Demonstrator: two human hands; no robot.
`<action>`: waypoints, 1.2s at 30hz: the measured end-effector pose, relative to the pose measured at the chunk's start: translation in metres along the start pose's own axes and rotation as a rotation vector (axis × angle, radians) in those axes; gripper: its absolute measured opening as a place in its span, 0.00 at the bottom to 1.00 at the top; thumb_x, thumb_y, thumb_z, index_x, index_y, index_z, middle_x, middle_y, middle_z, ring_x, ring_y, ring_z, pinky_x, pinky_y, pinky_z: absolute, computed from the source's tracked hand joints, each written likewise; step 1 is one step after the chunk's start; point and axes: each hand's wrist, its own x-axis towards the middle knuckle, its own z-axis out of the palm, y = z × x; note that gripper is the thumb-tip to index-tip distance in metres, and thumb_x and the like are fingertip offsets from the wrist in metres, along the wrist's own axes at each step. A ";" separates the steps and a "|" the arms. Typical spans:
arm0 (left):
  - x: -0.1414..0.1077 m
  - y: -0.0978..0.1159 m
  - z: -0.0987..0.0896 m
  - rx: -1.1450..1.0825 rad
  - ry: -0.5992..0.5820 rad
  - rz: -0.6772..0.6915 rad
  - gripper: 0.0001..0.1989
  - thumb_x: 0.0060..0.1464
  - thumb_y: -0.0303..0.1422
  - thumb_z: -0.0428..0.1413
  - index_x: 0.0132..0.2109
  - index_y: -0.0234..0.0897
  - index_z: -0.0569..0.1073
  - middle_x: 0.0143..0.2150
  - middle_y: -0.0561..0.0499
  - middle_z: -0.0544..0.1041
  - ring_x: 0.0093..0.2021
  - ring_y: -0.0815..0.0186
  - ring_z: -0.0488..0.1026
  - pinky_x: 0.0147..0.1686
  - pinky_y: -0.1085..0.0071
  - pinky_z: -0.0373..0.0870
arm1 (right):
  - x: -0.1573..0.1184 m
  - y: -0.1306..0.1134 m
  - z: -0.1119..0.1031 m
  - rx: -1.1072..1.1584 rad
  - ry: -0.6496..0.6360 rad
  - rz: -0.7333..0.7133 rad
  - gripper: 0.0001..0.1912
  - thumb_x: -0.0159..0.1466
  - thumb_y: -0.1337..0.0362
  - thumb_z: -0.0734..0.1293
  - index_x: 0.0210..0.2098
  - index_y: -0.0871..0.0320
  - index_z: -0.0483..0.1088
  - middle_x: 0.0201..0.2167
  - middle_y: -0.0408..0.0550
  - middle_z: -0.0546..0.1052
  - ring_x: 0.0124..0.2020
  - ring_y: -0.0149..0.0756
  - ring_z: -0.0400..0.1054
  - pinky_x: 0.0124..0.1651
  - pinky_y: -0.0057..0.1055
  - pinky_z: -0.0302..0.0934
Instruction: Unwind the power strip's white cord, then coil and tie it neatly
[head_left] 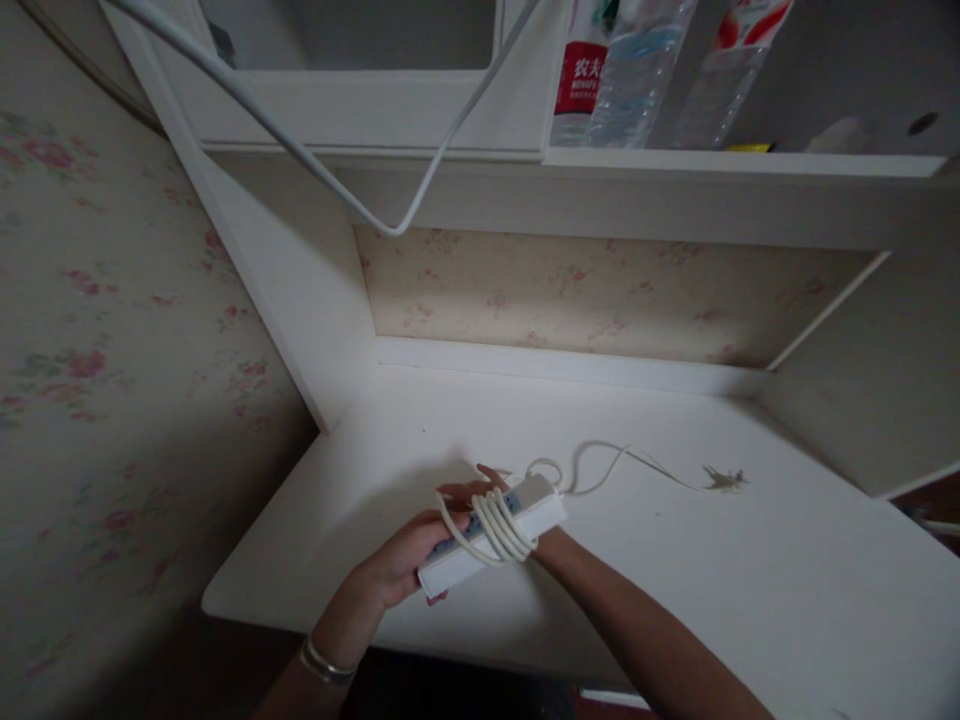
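Observation:
A white power strip (534,508) with dark blue-grey socket faces is held at a slant over the desk's front part. My left hand (401,560) grips its lower left end, with the thumb on top. Several turns of white cord (499,525) are wound around the strip's middle. My right hand (469,492) reaches beneath the strip to its far side. Its palm is hidden; its bent fingers are at a loop of the cord, one finger sticking out. From the strip's right end, thin cord runs over the desk to a small, spiky greyish thing (724,479) I cannot make out.
The white desk (660,600) spreads under both hands, its front edge close to my body. A shelf (750,163) above holds plastic bottles (641,80). A bent pale cable (390,228) hangs in front of the cabinet. Flowered wallpaper (112,400) covers the left wall.

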 end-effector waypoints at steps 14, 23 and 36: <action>-0.020 -0.001 -0.055 -0.069 0.361 0.145 0.21 0.49 0.51 0.57 0.36 0.35 0.72 0.20 0.57 0.65 0.17 0.72 0.62 0.14 0.77 0.58 | -0.027 0.005 -0.123 0.094 0.058 0.218 0.20 0.66 0.48 0.59 0.39 0.58 0.72 0.34 0.46 0.74 0.35 0.34 0.66 0.38 0.28 0.59; -0.004 0.004 -0.041 -0.153 0.315 0.172 0.20 0.49 0.49 0.58 0.36 0.35 0.72 0.22 0.57 0.66 0.18 0.73 0.62 0.15 0.76 0.59 | -0.053 -0.018 -0.078 0.294 -0.602 0.291 0.21 0.67 0.49 0.57 0.33 0.59 0.70 0.25 0.42 0.68 0.28 0.28 0.61 0.31 0.24 0.54; -0.038 0.007 -0.055 0.254 0.239 0.128 0.18 0.50 0.46 0.58 0.33 0.33 0.76 0.24 0.53 0.70 0.23 0.70 0.64 0.21 0.75 0.56 | -0.049 0.054 -0.104 0.202 0.237 0.590 0.24 0.65 0.43 0.55 0.33 0.58 0.65 0.19 0.38 0.63 0.21 0.29 0.58 0.26 0.26 0.54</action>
